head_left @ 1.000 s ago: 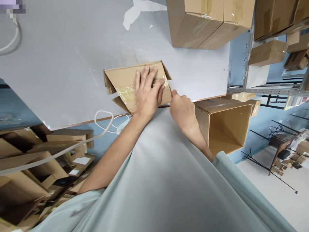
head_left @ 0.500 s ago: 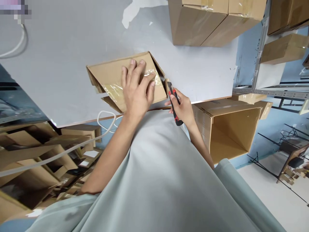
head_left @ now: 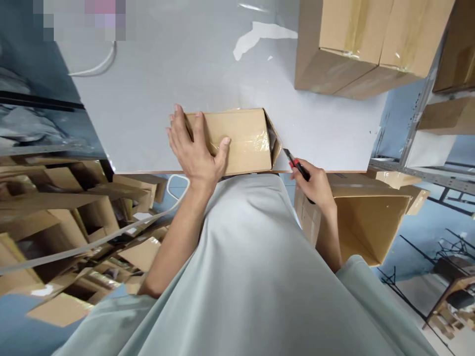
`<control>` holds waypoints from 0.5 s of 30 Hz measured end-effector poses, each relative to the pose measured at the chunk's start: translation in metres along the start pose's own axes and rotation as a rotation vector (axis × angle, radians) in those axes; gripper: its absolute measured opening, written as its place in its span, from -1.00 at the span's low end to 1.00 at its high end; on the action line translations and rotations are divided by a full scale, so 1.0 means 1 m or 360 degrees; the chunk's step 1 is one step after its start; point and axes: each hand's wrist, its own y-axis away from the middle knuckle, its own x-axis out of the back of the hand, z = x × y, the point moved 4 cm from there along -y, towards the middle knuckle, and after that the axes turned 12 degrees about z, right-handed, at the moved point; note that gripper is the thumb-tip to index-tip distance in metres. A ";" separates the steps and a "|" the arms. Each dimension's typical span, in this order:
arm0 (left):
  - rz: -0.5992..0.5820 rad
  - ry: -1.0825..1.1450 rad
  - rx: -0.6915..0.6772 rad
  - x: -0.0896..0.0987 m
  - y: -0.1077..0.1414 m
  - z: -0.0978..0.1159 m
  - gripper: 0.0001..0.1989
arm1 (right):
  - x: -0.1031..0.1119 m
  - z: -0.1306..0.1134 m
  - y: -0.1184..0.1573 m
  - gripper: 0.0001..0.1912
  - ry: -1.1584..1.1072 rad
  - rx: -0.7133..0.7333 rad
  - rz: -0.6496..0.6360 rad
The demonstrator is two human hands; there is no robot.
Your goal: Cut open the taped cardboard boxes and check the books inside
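A small cardboard box (head_left: 247, 143) lies on the grey table (head_left: 148, 74) at its front edge, with clear tape across it and loose flaps at its right end. My left hand (head_left: 196, 151) rests on the left end of the box, fingers spread, thumb on its top. Just right of the box, my right hand (head_left: 313, 183) is wrapped round a red and black utility knife (head_left: 300, 169). The knife's tip points up and left, close to the flaps but apart from them.
Large taped boxes (head_left: 334, 69) stand at the back right of the table. An open empty carton (head_left: 371, 222) is below the right edge. Several opened boxes (head_left: 63, 222) lie at lower left, crossed by a white cable (head_left: 122, 232). Shelving (head_left: 419, 113) stands at far right.
The box has turned to lie nearly parallel to the table edge. My left hand has slid to its left end. My right hand and the knife have drawn away from the box to the right.
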 end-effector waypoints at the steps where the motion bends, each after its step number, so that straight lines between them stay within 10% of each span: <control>1: 0.0013 -0.0012 0.0022 0.001 -0.001 -0.005 -0.22 | 0.007 0.008 -0.011 -0.63 -0.0014 0.0015 0.0030; 8: 0.0198 -0.0082 -0.0027 0.003 -0.009 -0.029 -0.14 | 0.001 0.108 -0.123 -0.50 0.0819 -0.0454 0.0710; 15: 0.0247 0.0067 -0.0099 0.020 -0.023 -0.060 -0.23 | -0.055 0.100 -0.130 -0.42 0.0544 -0.0246 0.0693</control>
